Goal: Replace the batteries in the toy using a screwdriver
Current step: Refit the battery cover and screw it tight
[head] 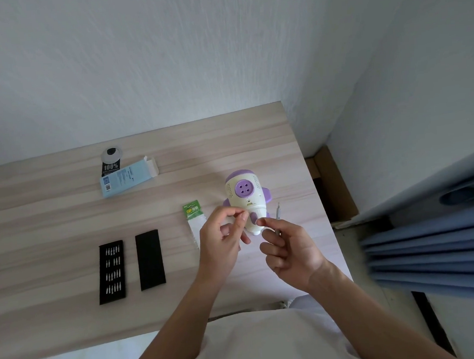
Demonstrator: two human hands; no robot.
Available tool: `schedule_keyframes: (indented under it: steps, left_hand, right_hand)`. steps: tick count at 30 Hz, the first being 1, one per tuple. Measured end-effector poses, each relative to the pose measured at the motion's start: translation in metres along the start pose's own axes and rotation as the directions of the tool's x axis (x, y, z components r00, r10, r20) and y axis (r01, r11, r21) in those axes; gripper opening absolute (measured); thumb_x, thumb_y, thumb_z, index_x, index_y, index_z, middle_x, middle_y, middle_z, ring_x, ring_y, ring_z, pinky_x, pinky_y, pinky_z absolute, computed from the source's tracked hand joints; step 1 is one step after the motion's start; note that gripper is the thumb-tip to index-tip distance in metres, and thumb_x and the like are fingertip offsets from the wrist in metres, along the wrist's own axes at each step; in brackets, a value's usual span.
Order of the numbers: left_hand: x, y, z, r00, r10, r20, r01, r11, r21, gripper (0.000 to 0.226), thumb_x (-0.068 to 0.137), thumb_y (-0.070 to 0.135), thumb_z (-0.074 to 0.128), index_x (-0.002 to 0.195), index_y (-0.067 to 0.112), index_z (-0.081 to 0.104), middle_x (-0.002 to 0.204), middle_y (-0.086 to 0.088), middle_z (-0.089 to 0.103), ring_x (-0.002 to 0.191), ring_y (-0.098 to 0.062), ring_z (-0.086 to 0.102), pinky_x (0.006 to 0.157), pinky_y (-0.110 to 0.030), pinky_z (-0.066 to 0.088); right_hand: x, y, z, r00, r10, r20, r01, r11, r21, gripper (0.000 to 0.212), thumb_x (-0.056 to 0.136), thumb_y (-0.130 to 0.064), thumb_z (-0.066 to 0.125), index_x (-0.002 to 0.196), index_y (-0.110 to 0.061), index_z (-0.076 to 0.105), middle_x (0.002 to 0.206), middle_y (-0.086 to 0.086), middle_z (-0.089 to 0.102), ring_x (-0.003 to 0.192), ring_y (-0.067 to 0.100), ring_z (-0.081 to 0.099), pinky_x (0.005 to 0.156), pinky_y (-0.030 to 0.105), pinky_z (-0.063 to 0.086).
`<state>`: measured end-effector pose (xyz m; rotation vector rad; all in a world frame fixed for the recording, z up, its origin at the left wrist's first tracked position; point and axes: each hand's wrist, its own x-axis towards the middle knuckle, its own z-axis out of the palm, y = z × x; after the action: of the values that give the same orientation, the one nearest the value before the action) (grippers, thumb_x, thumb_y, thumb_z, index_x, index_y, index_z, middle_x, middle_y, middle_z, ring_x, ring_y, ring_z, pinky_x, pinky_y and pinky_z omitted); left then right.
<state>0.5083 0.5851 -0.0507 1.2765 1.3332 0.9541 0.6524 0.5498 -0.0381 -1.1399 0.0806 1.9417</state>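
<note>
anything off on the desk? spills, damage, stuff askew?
Nothing spilled or visibly damaged. Only untidiness: the blue box lies with its end flap open, and the bit tray sits uncovered beside a black panel. The right hand holds the screwdriver by the toy.

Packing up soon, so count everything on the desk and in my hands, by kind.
Toy: 1
Screwdriver: 1
Battery pack: 1
Blue box: 1
Black trays, with bits and plain: 2
Black 100% card: 1
Round white disc: 1
Total: 8
</note>
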Motion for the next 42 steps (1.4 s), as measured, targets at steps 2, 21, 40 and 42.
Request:
schedule_keyframes:
  steps: [2,21,40,42]
  left_hand:
    - [0.003,-0.002,-0.002,1.000,-0.010,-0.008,0.010,1.000,0.017,0.003,0.094,0.009,0.065,0.092,0.007,0.066,0.071,0.008,0.067,0.050,-0.017,0.062,0.044,-0.026,0.041]
    - [0.046,-0.047,0.013,0.978,0.195,-0.074,-0.181,0.970,0.164,0.008,0.086,-0.006,0.070,0.091,0.000,0.074,0.087,-0.016,0.065,0.052,-0.016,0.065,0.051,-0.011,0.045]
    - [0.056,-0.063,0.018,0.963,0.236,-0.132,-0.212,0.962,0.170,0.024,0.083,0.000,0.076,0.097,0.019,0.074,0.087,-0.012,0.059,0.055,-0.019,0.054,0.050,-0.021,0.054]
    - [0.057,-0.063,0.018,0.963,0.241,-0.120,-0.217,0.958,0.186,0.024,0.083,0.001,0.076,0.097,0.021,0.074,0.086,-0.009,0.058,0.056,-0.020,0.053,0.050,-0.024,0.056]
  right_hand:
    - [0.001,0.001,-0.003,1.000,0.000,-0.002,0.000,1.000,0.006,0.006,0.082,-0.016,0.066,0.082,-0.017,0.072,0.064,-0.005,0.015,0.051,0.011,0.010,0.042,0.022,0.006]
    - [0.076,-0.050,-0.045,0.968,-0.249,0.017,0.244,0.928,-0.283,0.013,0.097,-0.013,0.052,0.091,-0.012,0.064,0.068,0.004,0.011,0.055,0.014,0.009,0.045,0.024,0.007]
    - [0.113,-0.043,-0.051,0.963,-0.245,0.111,0.264,0.942,-0.209,0.015,0.094,-0.015,0.055,0.083,-0.018,0.065,0.069,0.004,0.010,0.054,0.014,0.008,0.044,0.023,0.007]
    - [0.113,-0.044,-0.050,0.966,-0.239,0.100,0.255,0.945,-0.206,0.018,0.095,-0.015,0.053,0.082,-0.018,0.065,0.069,0.004,0.010,0.054,0.014,0.007,0.044,0.023,0.006]
